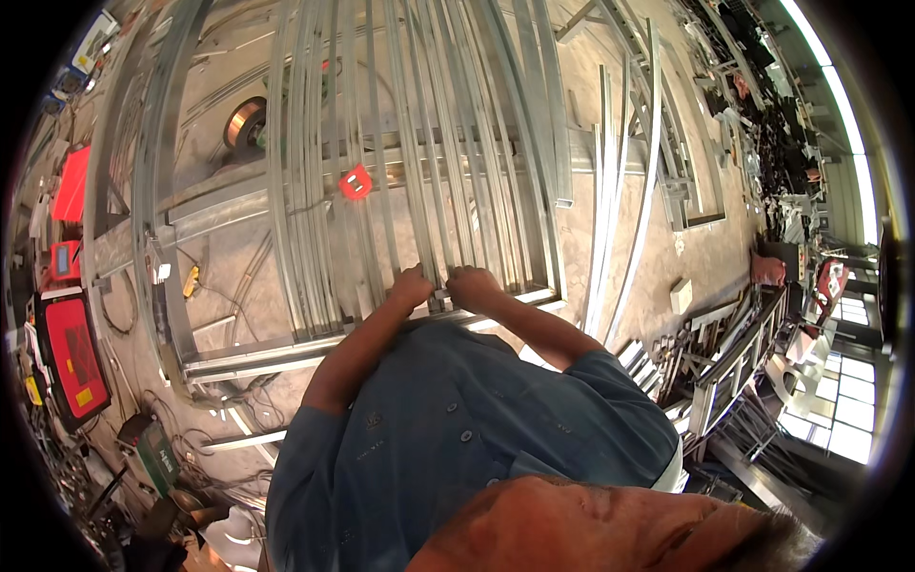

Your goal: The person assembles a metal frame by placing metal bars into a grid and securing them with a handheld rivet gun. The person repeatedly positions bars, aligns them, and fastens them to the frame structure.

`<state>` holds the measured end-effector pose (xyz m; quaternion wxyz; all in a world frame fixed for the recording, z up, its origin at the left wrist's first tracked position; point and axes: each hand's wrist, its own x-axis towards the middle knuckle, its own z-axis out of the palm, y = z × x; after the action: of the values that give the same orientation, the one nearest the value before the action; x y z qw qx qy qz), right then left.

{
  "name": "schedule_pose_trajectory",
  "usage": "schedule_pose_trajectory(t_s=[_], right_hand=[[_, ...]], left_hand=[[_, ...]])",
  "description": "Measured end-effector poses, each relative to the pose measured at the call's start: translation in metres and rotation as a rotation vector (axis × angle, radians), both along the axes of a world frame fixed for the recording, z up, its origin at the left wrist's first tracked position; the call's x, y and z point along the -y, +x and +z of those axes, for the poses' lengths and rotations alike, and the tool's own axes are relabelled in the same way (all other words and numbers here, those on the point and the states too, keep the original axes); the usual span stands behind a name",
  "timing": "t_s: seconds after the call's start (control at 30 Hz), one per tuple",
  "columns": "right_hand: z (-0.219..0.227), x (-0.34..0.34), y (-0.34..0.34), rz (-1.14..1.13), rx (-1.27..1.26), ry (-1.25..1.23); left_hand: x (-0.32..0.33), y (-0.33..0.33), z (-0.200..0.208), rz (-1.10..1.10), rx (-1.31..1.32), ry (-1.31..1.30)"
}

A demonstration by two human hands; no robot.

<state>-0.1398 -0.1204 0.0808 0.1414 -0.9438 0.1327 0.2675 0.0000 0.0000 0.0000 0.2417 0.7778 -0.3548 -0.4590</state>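
Note:
Long thin metal bars (412, 143) lie side by side, running away from me across a large steel frame (262, 362). At their near ends, close to the frame's front rail, my left hand (412, 287) is closed on a bar. Just right of it, my right hand (475, 287) is bent around the end of a neighbouring bar, its fingertips partly hidden. A small shiny metal end (440, 295) shows between the two hands. Farther off, a red and white tape measure (355, 181) rests on the bars.
A spool of copper-coloured wire (246, 124) sits beyond the frame's left part. Red equipment (74, 357) and a green machine (152, 453) stand at left among cables. Loose bright strips (624, 191) lie at right, near a white block (681, 296) and stacked metal stock (729, 367).

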Motion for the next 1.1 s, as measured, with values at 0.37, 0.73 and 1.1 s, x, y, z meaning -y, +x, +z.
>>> schedule_pose_trajectory(t_s=[0.37,0.73,1.1], right_hand=[[0.010,-0.001,0.000,0.040,0.076,-0.010],[0.004,0.001,-0.007,0.044,0.137,-0.003],[0.006,0.000,-0.007,0.030,0.106,0.022]], left_hand=[[0.003,0.007,0.003,-0.036,0.019,0.047],[0.002,0.003,-0.002,-0.016,0.033,0.036],[0.003,0.007,-0.006,-0.014,0.006,0.083]])
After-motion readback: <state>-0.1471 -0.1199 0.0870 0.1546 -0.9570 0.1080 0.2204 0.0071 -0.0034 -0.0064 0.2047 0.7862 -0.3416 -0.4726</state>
